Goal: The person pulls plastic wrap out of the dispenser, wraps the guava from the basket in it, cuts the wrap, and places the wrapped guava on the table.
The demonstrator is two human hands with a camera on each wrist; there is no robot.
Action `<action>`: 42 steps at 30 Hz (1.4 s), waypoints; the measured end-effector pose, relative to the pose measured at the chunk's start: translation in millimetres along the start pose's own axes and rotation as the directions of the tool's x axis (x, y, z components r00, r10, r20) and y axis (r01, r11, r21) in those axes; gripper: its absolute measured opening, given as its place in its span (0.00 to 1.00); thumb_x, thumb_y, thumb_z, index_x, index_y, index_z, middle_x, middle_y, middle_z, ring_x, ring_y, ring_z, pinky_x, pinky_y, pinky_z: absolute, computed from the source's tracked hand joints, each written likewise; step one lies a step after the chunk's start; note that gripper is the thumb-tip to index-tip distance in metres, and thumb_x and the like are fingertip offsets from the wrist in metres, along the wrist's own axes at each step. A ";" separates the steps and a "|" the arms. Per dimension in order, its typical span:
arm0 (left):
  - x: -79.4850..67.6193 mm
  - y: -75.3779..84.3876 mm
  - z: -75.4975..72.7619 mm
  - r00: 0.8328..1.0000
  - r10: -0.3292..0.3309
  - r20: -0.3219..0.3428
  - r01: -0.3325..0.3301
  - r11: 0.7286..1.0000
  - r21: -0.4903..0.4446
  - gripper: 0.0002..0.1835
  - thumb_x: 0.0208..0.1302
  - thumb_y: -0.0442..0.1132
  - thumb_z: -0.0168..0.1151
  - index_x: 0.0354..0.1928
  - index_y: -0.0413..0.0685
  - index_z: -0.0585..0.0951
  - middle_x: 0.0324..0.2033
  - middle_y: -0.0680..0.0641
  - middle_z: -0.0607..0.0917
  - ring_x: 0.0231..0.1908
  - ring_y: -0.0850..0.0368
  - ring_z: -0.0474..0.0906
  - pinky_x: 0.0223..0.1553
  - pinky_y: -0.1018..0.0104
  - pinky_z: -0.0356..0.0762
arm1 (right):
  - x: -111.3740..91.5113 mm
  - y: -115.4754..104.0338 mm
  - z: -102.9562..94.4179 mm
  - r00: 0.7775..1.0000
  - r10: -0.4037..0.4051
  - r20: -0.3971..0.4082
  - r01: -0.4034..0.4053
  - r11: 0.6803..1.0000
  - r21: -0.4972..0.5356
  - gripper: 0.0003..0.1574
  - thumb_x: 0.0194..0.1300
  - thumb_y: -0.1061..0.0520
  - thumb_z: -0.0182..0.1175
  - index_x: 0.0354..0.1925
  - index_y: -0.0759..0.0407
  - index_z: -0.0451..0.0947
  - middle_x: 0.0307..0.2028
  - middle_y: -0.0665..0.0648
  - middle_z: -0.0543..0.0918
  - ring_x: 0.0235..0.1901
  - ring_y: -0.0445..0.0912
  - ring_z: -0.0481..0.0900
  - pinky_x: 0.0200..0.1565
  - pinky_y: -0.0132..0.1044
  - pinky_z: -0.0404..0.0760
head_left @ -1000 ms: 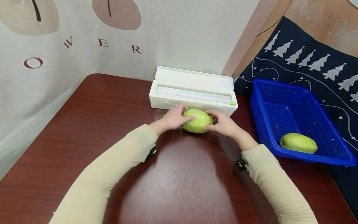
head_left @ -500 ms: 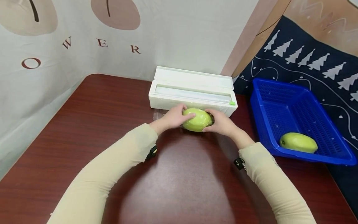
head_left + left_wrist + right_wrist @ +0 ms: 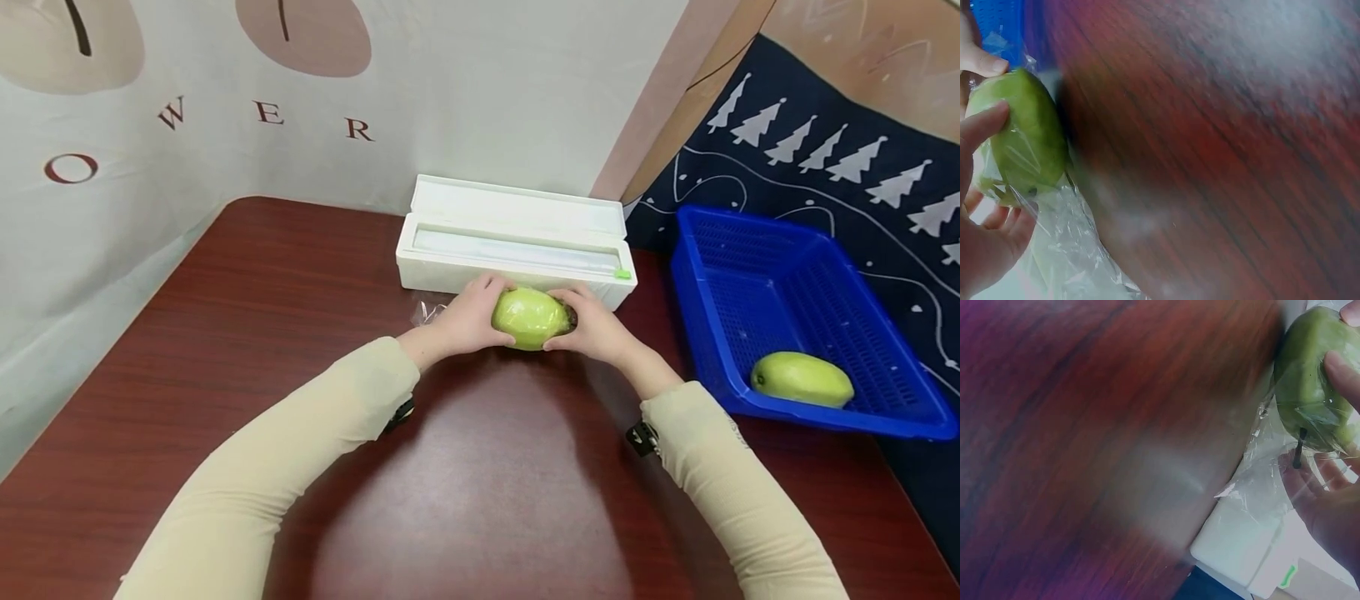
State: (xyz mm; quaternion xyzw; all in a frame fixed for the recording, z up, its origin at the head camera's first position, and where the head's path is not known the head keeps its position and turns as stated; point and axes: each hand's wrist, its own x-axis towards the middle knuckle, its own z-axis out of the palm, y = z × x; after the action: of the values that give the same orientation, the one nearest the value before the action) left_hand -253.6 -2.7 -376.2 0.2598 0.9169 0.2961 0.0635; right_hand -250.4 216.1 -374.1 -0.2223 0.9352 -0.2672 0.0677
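An oval green melon (image 3: 529, 319), wrapped in clear cling film, is held between both hands in front of a white box. My left hand (image 3: 472, 317) grips its left end, thumb on the near side. Around the right end curl the thumb and fingers of my right hand (image 3: 594, 327). In the left wrist view, loose cling film (image 3: 1072, 244) trails from the melon below the left fingers. The right wrist view shows a dark stem (image 3: 1299, 449) at the melon's end, under stretched film near the right fingers.
The long white cling film box (image 3: 442, 271) stands behind the hands, lid raised, with a roll inside and a green slider (image 3: 622, 273) on its front edge. To the right, a blue plastic basket (image 3: 708, 333) holds another green melon (image 3: 802, 379). The brown table (image 3: 450, 500) extends toward me.
My left hand has shifted its hold, its thumb sliding from the melon's top down to its near side. The right hand has closed in slightly around the melon's right end.
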 end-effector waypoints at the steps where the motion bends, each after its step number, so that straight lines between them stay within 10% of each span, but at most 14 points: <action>1: 0.9 -1.1 0.0 1.000 -0.004 0.003 0.004 1.000 -0.016 0.39 0.48 0.44 0.73 0.61 0.42 0.65 0.58 0.39 0.68 0.60 0.46 0.66 0.63 0.53 0.65 | 0.4 0.0 -0.7 1.000 0.006 -0.001 -0.006 1.000 0.009 0.47 0.44 0.55 0.75 0.60 0.66 0.67 0.57 0.66 0.68 0.53 0.56 0.70 0.57 0.51 0.70; 26: 11.7 -13.9 -7.0 0.998 -0.052 0.018 0.053 0.995 -0.086 0.35 0.56 0.50 0.66 0.61 0.39 0.70 0.58 0.41 0.75 0.59 0.49 0.70 0.62 0.59 0.66 | 10.5 10.3 -5.0 0.990 0.143 -0.009 -0.135 0.949 0.284 0.37 0.46 0.58 0.73 0.54 0.68 0.73 0.47 0.66 0.81 0.43 0.50 0.81 0.40 0.29 0.79; 34: 14.8 -9.9 -7.5 0.993 -0.108 0.040 0.112 0.987 -0.112 0.30 0.59 0.53 0.62 0.57 0.40 0.72 0.50 0.43 0.80 0.51 0.51 0.75 0.56 0.59 0.71 | 11.8 15.1 -9.6 0.974 0.211 0.085 -0.227 0.872 0.433 0.35 0.52 0.59 0.69 0.58 0.67 0.72 0.51 0.67 0.79 0.34 0.38 0.82 0.35 0.37 0.84; 42: 17.1 -11.2 -11.2 0.986 -0.156 0.059 0.164 0.974 -0.156 0.28 0.60 0.52 0.62 0.54 0.38 0.73 0.50 0.41 0.80 0.51 0.50 0.74 0.57 0.59 0.71 | 15.0 13.7 -18.0 0.969 0.239 0.069 -0.248 0.950 0.190 0.35 0.50 0.48 0.71 0.55 0.60 0.77 0.50 0.59 0.83 0.46 0.46 0.78 0.46 0.34 0.76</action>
State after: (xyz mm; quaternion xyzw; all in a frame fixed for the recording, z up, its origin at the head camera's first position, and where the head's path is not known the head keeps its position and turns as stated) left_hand -276.2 -7.3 -372.9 0.1858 0.9064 0.3568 0.1289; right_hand -273.4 228.1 -366.3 -0.1034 0.9226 -0.3432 0.1428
